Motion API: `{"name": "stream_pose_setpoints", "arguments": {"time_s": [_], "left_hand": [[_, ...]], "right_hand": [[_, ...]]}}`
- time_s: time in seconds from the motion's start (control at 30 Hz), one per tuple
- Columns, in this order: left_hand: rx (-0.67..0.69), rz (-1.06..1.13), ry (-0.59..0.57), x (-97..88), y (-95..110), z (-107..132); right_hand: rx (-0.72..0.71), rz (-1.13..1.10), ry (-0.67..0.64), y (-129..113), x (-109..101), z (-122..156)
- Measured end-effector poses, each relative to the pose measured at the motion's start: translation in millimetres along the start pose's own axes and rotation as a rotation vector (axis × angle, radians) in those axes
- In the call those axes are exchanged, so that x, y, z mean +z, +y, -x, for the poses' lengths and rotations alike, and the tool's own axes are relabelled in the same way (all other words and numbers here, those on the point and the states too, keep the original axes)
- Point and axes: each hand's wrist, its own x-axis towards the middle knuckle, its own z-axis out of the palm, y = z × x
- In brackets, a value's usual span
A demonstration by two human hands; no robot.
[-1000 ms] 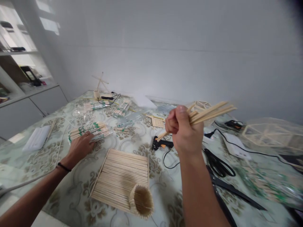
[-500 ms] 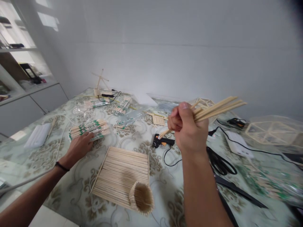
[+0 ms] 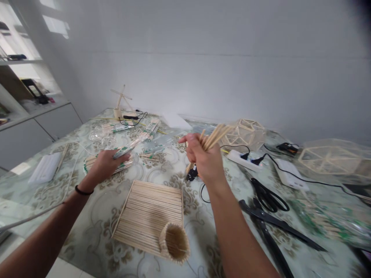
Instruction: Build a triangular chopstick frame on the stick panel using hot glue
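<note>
My right hand (image 3: 204,160) is raised over the middle of the table, closed round a bundle of bare wooden chopsticks (image 3: 216,136) that fan up and to the right. My left hand (image 3: 106,164) is lifted just above the pile of wrapped chopsticks (image 3: 121,166) and pinches one wrapped chopstick packet (image 3: 131,146), which points towards my right hand. Below both hands lies a flat mat of glued sticks (image 3: 150,212) with a small round stick cup (image 3: 174,243) at its near corner.
Black scissors (image 3: 269,200) and long shears (image 3: 278,227) lie right of my arm. A glue gun (image 3: 193,173), power strip (image 3: 243,160), white adapter (image 3: 290,173) and stick frames (image 3: 246,131) sit behind. More wrapped packets (image 3: 149,131) and a white box (image 3: 46,168) lie left.
My right hand swung left and lower, turning the stick bundle more upright. My left hand rose off the pile, lifting one wrapped packet towards the right hand.
</note>
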Motion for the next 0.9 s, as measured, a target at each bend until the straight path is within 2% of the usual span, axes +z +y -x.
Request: {"name": "stream_pose_setpoints", "arguments": {"time_s": [0.03,0.1,0.13,0.23,0.33,0.43,0.6,0.7,0.77,0.9], "left_hand": [[0.043,0.095,-0.011,0.3,12,-3],[0.149,0.511,-0.082,4.3,39,-9],[0.171,0.617,-0.125,7.6,53,-12],[0.229,0.721,-0.181,20.7,91,-21],[0.319,0.770,-0.186,33.5,114,-28],[0.374,0.758,-0.198,42.0,121,-31],[0.359,0.728,-0.152,50.7,114,-34],[0.384,0.732,-0.193,52.7,112,-37],[0.347,0.707,-0.198,51.0,113,-37],[0.257,0.701,-0.078,43.9,119,-32]], "right_hand": [[0.014,0.075,-0.031,2,2,0],[0.035,0.196,-0.089,6,7,1],[0.042,0.232,-0.110,8,9,1],[0.019,0.254,-0.140,12,11,0],[-0.023,0.247,-0.150,15,7,-2],[0.011,0.280,-0.160,18,2,-4],[-0.003,0.278,-0.163,22,1,-7],[-0.009,0.275,-0.119,22,3,-8],[-0.054,0.321,-0.137,21,5,-8],[-0.108,0.408,-0.221,20,9,-9]]}}
